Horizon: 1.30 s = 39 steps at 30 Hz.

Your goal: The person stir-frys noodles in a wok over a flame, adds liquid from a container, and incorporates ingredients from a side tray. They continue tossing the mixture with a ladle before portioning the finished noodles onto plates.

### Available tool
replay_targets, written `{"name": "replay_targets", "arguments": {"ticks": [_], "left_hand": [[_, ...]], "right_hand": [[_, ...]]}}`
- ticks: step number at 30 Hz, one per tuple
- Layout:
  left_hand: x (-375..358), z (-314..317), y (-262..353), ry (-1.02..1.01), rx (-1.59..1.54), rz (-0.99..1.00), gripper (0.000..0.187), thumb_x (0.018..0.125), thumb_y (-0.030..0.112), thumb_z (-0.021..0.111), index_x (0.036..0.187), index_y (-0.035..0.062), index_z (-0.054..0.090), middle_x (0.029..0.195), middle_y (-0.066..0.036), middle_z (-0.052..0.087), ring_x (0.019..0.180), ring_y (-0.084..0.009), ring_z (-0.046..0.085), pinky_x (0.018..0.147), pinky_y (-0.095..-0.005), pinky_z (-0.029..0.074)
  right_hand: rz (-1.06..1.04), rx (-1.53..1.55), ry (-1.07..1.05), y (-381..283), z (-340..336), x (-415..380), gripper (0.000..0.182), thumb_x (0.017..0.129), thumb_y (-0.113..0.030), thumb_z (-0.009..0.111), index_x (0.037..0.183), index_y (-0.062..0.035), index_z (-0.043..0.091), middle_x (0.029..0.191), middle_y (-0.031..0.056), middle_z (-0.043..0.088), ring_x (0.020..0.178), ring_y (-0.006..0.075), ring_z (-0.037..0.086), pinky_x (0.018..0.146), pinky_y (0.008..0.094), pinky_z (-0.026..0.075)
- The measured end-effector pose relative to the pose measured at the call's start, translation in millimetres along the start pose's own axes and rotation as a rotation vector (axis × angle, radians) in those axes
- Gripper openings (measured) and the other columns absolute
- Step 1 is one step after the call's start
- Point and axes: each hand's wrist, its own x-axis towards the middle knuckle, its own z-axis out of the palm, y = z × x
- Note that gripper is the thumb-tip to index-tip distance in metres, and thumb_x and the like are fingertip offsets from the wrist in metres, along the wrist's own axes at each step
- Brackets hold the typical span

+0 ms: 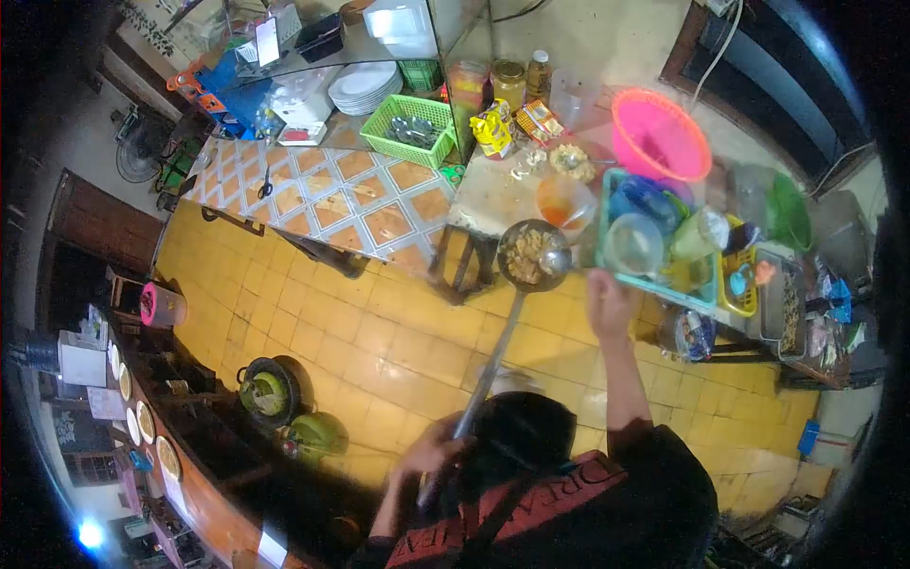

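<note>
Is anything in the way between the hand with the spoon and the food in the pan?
Nothing visible is. The right hand holds a spoon right at the rim of the pan, touching the food. The left hand grips the pan's long handle, well clear of it.

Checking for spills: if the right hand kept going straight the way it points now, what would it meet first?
Probably the clear glass bowl in the teal tray, just beyond the right hand; depth is unclear from above.

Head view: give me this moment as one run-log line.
left hand: grips pan handle | pan: food inside, held out | right hand: spoon at pan rim
</note>
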Motion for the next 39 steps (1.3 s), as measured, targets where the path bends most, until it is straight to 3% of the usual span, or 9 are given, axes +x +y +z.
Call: {"name": "replay_targets", "arguments": {"ticks": [4,6,12,14,20,28,34,36,39], "left_hand": [[4,0,5,-0.041,0.047,-0.063,0.045,0.082,0.01,0.057,0.124,0.0017,0.045,0.085,-0.002,0.057,0.067,-0.0099,0.051,0.058,-0.0239,0.044],[5,0,4,-0.053,0.061,-0.043,0.05,0.08,0.012,0.058,0.126,0.0,0.042,0.084,-0.003,0.055,0.066,-0.0098,0.05,0.056,-0.0226,0.043],[1,-1,25,-0.045,0.033,-0.07,0.041,0.084,0.011,0.055,0.123,0.0025,0.046,0.091,-0.004,0.059,0.071,-0.0105,0.053,0.061,-0.0252,0.045],[0,0,33,-0.061,0.048,-0.19,0.042,0.083,0.01,0.055,0.124,0.0019,0.046,0.093,-0.005,0.059,0.073,-0.0107,0.053,0.062,-0.0254,0.045],[7,-5,10,-0.044,0.032,-0.037,0.045,0.082,0.006,0.055,0.126,0.0025,0.044,0.095,-0.005,0.06,0.074,-0.0103,0.054,0.063,-0.0245,0.045],[9,-13,12,-0.073,-0.028,-0.093,0.049,0.08,0.003,0.056,0.127,0.0028,0.044,0.096,-0.005,0.059,0.075,-0.0109,0.055,0.063,-0.0242,0.046],[7,-14,8,0.012,-0.045,-0.123,0.045,0.078,0.005,0.059,0.122,0.0021,0.048,0.081,-0.002,0.058,0.067,-0.0105,0.054,0.058,-0.0246,0.045],[7,-13,15,0.016,0.008,-0.149,0.044,0.078,0.006,0.059,0.12,0.0019,0.049,0.078,-0.001,0.057,0.065,-0.0105,0.054,0.057,-0.0245,0.045],[7,-13,14,0.046,-0.024,0.096,0.038,0.079,0.007,0.058,0.115,0.0019,0.052,0.076,-0.001,0.057,0.063,-0.0104,0.053,0.055,-0.0233,0.043]], "right_hand": [[0.127,0.116,-0.155,-6,14,-16,0.024,0.092,-0.021,0.05,0.083,-0.0002,0.057,0.059,0.0015,0.055,0.049,0.0088,0.05,0.045,0.0247,0.04],[0.637,0.488,-0.044,-10,20,-21,0.025,0.092,-0.023,0.049,0.083,-0.0011,0.056,0.059,0.0022,0.054,0.049,0.0091,0.05,0.045,0.0241,0.039],[0.873,0.641,0.21,1,7,-8,0.022,0.091,-0.022,0.051,0.082,-0.0028,0.052,0.055,0.0028,0.047,0.045,0.0096,0.045,0.043,0.023,0.035],[0.871,0.662,0.226,-3,0,3,0.021,0.091,-0.022,0.051,0.081,-0.0025,0.052,0.054,0.0025,0.046,0.045,0.0096,0.045,0.043,0.0229,0.035],[0.837,0.756,0.291,-3,-10,28,0.021,0.09,-0.021,0.052,0.081,-0.0027,0.052,0.059,0.0025,0.046,0.045,0.0097,0.045,0.041,0.0236,0.035],[0.776,0.849,0.271,-23,-42,74,0.022,0.089,-0.02,0.053,0.078,-0.0018,0.05,0.06,0.0029,0.047,0.043,0.0107,0.044,0.039,0.0238,0.034],[0.746,1.251,0.353,-73,-79,110,0.022,0.091,-0.017,0.047,0.074,-0.0025,0.046,0.049,0.0038,0.043,0.032,0.0103,0.037,0.029,0.0253,0.031],[0.531,1.562,0.263,-82,-87,116,0.024,0.093,-0.018,0.041,0.074,-0.0036,0.042,0.044,0.003,0.04,0.027,0.0113,0.034,0.024,0.0259,0.03],[0.379,1.696,0.079,-116,-102,137,0.022,0.094,-0.02,0.04,0.076,-0.0066,0.04,0.039,0.0002,0.038,0.025,0.0103,0.034,0.024,0.0248,0.028]]}}
